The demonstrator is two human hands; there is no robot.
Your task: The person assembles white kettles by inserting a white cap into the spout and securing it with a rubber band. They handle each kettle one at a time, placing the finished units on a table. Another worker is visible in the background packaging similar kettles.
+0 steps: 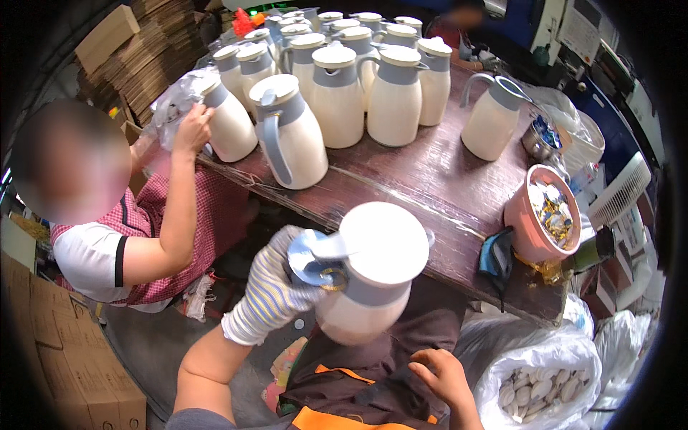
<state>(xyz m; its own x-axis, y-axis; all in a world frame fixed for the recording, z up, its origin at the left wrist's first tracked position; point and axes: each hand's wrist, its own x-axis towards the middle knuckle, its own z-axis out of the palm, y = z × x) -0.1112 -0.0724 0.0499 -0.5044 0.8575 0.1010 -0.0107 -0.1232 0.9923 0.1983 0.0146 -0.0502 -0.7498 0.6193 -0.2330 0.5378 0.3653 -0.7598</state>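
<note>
My left hand (272,287), in a striped knit glove, is closed round the handle side of a cream thermos jug (365,319) with a grey collar and white lid. It holds the jug tilted above my lap, in front of the table edge. A shiny blue-grey disc (304,251) with a gold-coloured ring shows between the glove and the lid's lever; its kind is unclear. My bare right hand (444,376) hovers over my lap below the jug, apart from it, with its visible fingers stretched out and apart. Some of its fingers blend into the dark apron.
Several similar jugs (337,107) crowd the table (401,175). A lidless jug (491,122) stands at right, near a pink bucket (527,222) of small parts. A white bag (494,373) of pale lids lies lower right. A co-worker's hand (193,129) touches a jug at left.
</note>
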